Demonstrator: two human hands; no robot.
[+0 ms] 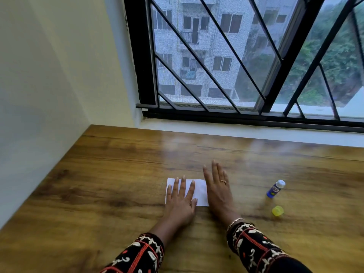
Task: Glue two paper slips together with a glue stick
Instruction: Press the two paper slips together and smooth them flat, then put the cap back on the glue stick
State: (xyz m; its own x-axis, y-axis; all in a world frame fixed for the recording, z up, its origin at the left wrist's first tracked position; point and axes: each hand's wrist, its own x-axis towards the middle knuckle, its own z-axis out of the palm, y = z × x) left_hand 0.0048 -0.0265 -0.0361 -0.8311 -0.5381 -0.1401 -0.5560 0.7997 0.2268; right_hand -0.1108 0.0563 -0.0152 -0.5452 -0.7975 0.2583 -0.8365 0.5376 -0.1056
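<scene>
White paper slips [200, 191] lie flat on the wooden table [118, 164], looking like one sheet; I cannot tell the layers apart. My left hand [182, 200] presses flat on the paper's left part, fingers spread. My right hand [217, 189] lies flat at the paper's right edge, fingers straight, a ring on one finger. Off to the right a blue glue stick [275, 188] lies uncapped on the table. Its yellow cap [278, 210] sits just in front of it.
A wall runs along the table's left side. A barred window [236, 66] with a white sill [256, 133] lines the far edge. Patterned black sleeves cover both forearms at the near edge.
</scene>
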